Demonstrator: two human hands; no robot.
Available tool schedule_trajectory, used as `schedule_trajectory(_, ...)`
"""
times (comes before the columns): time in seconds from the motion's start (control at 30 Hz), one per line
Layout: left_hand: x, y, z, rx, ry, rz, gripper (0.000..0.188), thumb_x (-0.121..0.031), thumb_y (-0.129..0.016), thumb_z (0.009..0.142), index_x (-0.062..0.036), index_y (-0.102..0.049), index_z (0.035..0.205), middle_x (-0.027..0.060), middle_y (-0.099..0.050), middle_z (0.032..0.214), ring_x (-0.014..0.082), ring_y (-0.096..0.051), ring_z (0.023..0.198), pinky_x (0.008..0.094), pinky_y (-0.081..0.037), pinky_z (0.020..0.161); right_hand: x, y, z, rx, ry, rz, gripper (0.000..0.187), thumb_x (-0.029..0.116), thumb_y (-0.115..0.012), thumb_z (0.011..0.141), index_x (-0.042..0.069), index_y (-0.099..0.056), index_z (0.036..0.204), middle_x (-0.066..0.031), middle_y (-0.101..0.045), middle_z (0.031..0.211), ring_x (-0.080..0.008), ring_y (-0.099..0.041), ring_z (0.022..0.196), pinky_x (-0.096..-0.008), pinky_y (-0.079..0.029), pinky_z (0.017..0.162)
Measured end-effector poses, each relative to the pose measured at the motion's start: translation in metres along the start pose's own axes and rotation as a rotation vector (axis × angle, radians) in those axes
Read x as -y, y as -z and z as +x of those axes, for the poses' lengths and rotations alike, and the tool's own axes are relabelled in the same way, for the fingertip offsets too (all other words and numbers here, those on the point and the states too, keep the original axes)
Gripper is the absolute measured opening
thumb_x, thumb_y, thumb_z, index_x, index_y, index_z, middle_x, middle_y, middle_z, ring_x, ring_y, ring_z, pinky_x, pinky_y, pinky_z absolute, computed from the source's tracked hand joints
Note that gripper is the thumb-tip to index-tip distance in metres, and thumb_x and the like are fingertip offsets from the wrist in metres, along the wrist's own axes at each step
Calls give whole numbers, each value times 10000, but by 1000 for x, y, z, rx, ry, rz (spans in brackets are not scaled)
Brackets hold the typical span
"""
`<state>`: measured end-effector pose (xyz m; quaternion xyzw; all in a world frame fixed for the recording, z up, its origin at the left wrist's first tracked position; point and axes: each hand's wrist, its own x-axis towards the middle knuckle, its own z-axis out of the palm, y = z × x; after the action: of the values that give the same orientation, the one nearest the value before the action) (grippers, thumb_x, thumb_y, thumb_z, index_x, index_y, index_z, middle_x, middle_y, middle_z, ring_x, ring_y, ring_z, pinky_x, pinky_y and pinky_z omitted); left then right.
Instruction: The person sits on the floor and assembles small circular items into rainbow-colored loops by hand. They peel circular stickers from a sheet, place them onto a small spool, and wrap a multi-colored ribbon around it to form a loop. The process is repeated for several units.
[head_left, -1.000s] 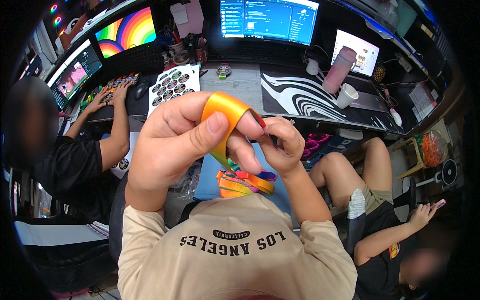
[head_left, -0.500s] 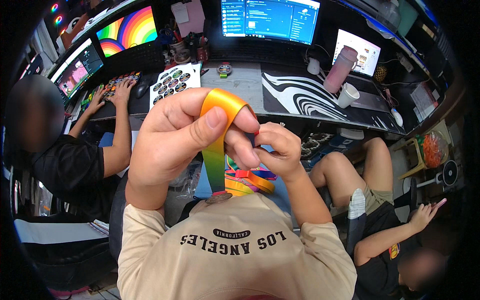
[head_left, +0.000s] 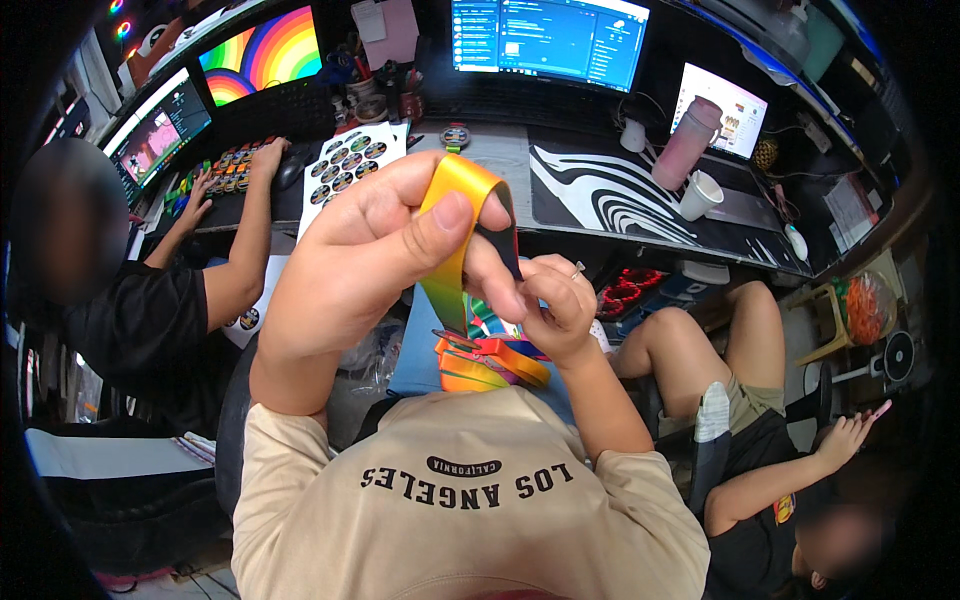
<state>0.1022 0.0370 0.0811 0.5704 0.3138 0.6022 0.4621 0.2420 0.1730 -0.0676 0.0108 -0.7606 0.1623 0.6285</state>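
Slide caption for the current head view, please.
Left hand holding a looped multicoloured ribbon, the right hand close by, before a cluttered desk.

I am seeing black lettering (head_left: 442,496), upside down, on the beige shirt (head_left: 470,540); on the blue monitor (head_left: 548,45) and the round labels (head_left: 342,182), small writing is escaping my reading.

Mixed light, black rim

Left hand (head_left: 365,255) and beige shirt (head_left: 465,540) well lit, shadows soft. Far monitor (head_left: 545,45) glows blue; laptop screen (head_left: 745,120), far right, shines pale. Ribbon (head_left: 452,200) carries sheen. Desk (head_left: 492,148) edge bows; corners black. Left co-worker's head (head_left: 70,220), right co-worker's head (head_left: 848,535) blurred.
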Motion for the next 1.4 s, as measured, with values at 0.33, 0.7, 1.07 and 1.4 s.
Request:
schedule_trajectory(0.33, 23, 20, 17, -179, -229, 515, 290, -184, -712, 859, 26, -673, 1056, 100, -530, 1180, 165, -510, 1112, 266, -433, 878, 10, -12, -21, 114, -671, 377, 265, -127, -578, 768, -13, -719, 961, -127, -718, 894, -169, -699, 760, -269, -549, 718)
schedule_trajectory(0.7, 41, 22, 19, -285, -405, 586, 306, 3, -683, 843, 40, -637, 1143, 113, -658, 1092, 168, -641, 983, 298, -517, 874, 17, -15, -29, 157, -624, 524, 144, 9, -681, 807, -20, -714, 943, -134, -713, 860, -186, -696, 758, -281, -533, 691)
schedule_trajectory(1.07, 40, 30, 20, -417, -338, 668, 256, -43, -747, 808, 0, -702, 1056, 59, -694, 808, 102, -672, 733, 218, -549, 650, 19, -22, -44, 76, -701, 405, 161, -20, -704, 798, -20, -656, 952, -115, -700, 847, -194, -694, 744, -288, -528, 674)
schedule_trajectory(1.4, 45, 55, 31, -306, -288, 727, 351, -215, -630, 935, 28, -632, 1188, 106, -713, 908, -5, -491, 544, 156, -355, 445, 41, -26, -38, -61, -784, 256, 263, 25, -738, 803, -38, -625, 1033, -99, -658, 879, -160, -647, 733, -256, -498, 659)
